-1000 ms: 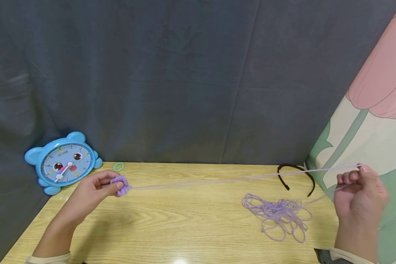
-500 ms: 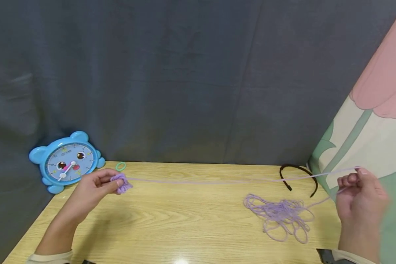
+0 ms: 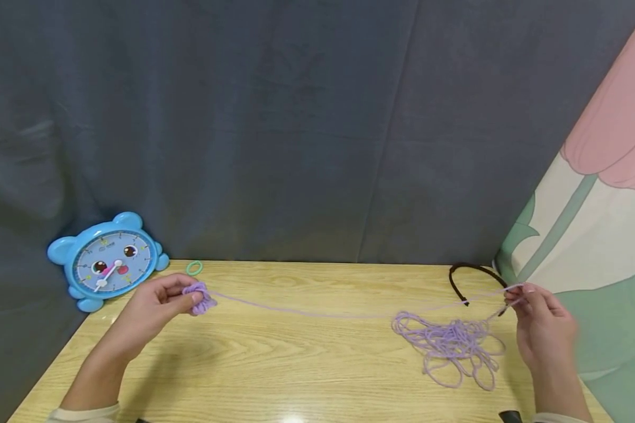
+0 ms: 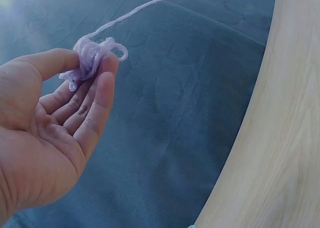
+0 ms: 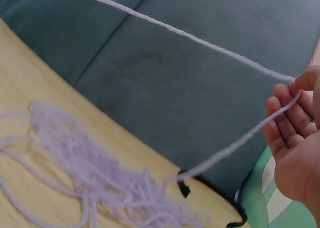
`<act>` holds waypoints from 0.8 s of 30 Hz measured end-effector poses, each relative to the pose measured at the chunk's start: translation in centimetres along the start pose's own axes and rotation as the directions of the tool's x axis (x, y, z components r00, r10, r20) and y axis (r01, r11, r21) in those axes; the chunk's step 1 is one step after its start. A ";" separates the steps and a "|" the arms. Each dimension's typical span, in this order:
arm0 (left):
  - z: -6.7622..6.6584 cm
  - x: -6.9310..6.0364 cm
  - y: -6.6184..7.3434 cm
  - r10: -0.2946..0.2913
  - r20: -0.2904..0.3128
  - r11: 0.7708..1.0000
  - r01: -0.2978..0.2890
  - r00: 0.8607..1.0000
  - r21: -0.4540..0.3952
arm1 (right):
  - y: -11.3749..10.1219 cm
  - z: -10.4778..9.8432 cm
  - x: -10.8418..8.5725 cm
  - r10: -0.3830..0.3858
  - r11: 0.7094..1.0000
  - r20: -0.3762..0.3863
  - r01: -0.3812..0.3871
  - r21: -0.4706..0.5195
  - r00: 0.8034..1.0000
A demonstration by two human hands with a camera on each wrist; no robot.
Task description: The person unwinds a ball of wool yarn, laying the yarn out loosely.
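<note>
My left hand [image 3: 156, 308] pinches a small wound bundle of lilac yarn [image 3: 201, 298] between thumb and fingers; in the left wrist view the bundle [image 4: 90, 57] shows loops sticking out past the fingertips. From it a single strand [image 3: 307, 313] sags across to my right hand [image 3: 547, 326], whose thumb and forefinger pinch the yarn. In the right wrist view the strand [image 5: 180, 31] reaches the fingertips, then drops back from them toward the table. A loose tangled heap of the same yarn [image 3: 450, 341] lies on the table, left of the right hand.
Behind the heap lies a black headband [image 3: 476, 267], partly hidden by the right hand. A blue bear-shaped clock [image 3: 111, 261] leans at the back left, near a small green ring [image 3: 194, 268]. A dark curtain [image 3: 296, 147] hangs behind the wooden table [image 3: 275, 376].
My right hand has come left and slightly down, toward the left hand. The strand between the hands went from taut to sagging. My left hand has stayed nearly still, gripping the bundle.
</note>
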State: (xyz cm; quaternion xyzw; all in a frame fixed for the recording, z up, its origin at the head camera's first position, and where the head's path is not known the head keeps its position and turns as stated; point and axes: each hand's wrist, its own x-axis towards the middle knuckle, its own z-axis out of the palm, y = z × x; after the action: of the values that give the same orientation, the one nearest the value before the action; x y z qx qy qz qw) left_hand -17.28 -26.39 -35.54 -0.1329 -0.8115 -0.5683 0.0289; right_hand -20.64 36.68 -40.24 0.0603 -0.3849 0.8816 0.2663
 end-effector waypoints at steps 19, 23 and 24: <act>0.9 0.1 0.1 -0.046 0.046 0.999 0.046 0.998 -0.007 | 4.4 12.3 -3.4 0.006 0.998 0.491 0.022 -0.051 0.871; 1.0 0.2 0.1 -0.040 0.052 0.999 0.041 0.998 -0.011 | 7.1 14.4 -4.7 0.053 0.995 0.484 -0.006 -0.096 0.874; 1.0 0.2 0.1 -0.042 0.050 0.999 0.043 0.998 -0.010 | 7.8 14.9 -5.1 0.070 0.992 0.475 -0.014 -0.122 0.877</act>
State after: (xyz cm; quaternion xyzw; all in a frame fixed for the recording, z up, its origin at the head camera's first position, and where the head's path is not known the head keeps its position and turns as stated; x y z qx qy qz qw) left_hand -17.29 -25.40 -35.73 -0.1297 -0.8116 -0.5697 -0.0041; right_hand -21.80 19.56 -36.44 0.2525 -0.4900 0.8214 0.1467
